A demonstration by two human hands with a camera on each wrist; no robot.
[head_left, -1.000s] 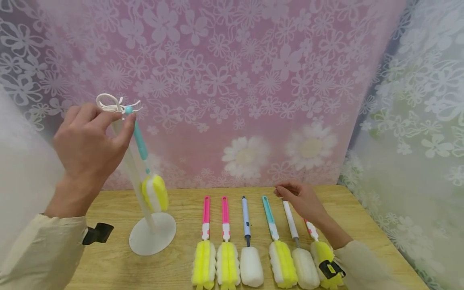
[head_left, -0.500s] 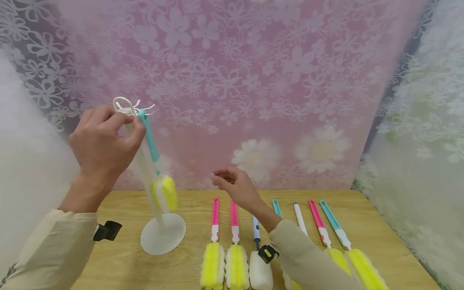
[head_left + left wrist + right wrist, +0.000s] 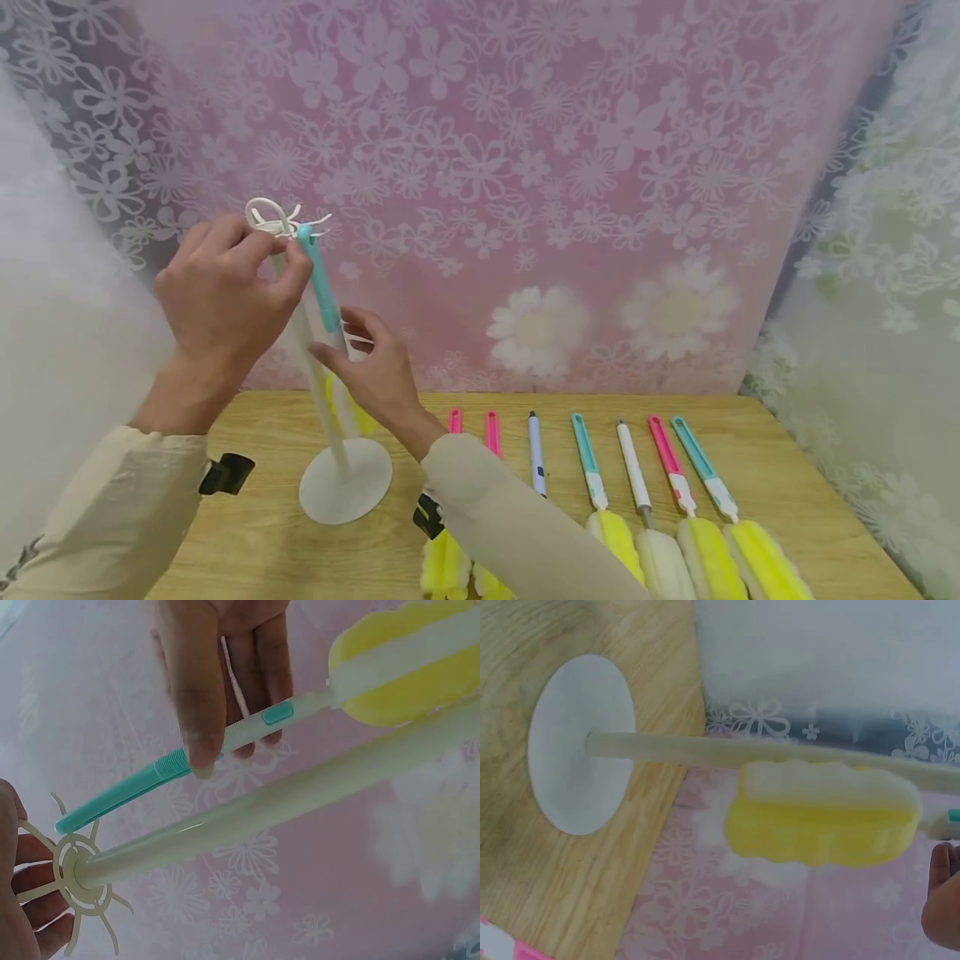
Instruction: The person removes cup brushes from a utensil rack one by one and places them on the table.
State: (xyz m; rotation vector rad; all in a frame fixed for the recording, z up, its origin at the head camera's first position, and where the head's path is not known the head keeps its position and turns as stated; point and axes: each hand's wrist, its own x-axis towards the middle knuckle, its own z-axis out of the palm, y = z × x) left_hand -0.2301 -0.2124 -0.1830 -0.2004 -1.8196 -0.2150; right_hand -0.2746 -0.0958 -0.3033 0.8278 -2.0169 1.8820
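Observation:
A white rack stand with a round base and slim pole carries a ring of curved hooks on top. My left hand pinches that hook ring; its fingertips also show beside it in the left wrist view. A sponge bottle brush with a teal handle runs down along the pole, its upper end at a hook. My right hand holds the white lower part of this handle, thumb in front and fingers behind. The yellow-and-white sponge head points down beside the pole.
Several bottle brushes lie in a row on the wooden table, among them a pink-handled one, a teal-handled one and a white-handled one. My right sleeve covers part of the row. A flowered curtain hangs behind.
My right hand has moved left from above the row of brushes to the teal handle at the stand. The left hand stays at the hook ring. The head view has shifted slightly.

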